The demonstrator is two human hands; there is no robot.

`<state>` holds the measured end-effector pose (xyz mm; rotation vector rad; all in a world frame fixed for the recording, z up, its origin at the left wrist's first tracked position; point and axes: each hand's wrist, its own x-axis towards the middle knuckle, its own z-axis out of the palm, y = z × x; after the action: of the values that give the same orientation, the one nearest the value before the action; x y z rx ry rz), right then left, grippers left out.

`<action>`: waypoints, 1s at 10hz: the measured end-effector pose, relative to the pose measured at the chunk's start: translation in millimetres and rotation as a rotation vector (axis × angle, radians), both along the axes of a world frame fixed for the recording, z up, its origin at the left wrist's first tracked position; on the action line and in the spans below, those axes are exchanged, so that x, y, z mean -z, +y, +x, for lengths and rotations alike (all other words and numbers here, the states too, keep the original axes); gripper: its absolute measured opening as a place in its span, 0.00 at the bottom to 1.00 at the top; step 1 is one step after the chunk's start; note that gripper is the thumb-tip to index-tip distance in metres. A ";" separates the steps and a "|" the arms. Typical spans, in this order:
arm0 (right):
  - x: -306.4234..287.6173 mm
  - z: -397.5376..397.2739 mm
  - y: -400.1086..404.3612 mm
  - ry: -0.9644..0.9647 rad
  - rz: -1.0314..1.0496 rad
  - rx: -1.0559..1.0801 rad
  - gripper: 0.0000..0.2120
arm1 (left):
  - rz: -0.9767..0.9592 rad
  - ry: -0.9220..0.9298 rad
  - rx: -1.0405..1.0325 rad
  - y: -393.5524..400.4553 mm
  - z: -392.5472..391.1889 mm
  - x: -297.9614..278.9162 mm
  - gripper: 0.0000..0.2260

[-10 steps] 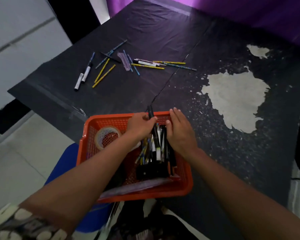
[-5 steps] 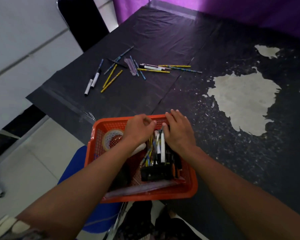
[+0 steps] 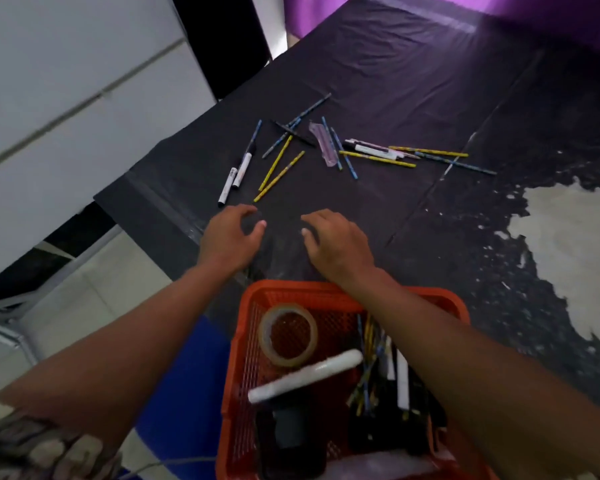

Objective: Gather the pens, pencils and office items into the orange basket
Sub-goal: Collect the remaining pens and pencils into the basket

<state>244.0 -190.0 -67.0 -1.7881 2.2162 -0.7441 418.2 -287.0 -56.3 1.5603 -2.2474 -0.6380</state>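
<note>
Now both hands (image 3: 231,237) (image 3: 336,242) empty, fingers curled, over table (image 3: 378,81)

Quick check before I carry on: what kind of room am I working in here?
Probably an improvised indoor work area, not a proper office: a table covered in worn black plastic sheeting, white tiled floor, purple curtain behind, scattered pencils and an orange basket.

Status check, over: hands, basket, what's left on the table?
Left hand and right hand open, empty, over table. Orange basket partly filled. Loose pens and pencils ahead. Nothing in the way.
</note>
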 end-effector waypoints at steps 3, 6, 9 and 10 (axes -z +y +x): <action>29.0 21.0 -112.1 -0.145 0.278 0.321 0.17 | 0.043 -0.055 0.189 -59.4 15.0 89.1 0.25; 52.9 26.4 -196.8 -0.267 0.334 0.643 0.17 | -0.184 -0.033 0.239 -77.8 12.5 127.4 0.25; 53.4 27.9 -211.9 -0.210 0.412 0.733 0.16 | -0.219 -0.018 0.241 -79.7 13.0 129.3 0.25; 47.3 26.1 -195.6 -0.260 0.454 0.721 0.16 | -0.202 -0.007 0.238 -79.8 13.7 129.2 0.25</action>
<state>270.1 -385.6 -114.3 -0.6355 2.5600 -0.4765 431.9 -366.7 -185.4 1.2143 -2.4389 -0.4484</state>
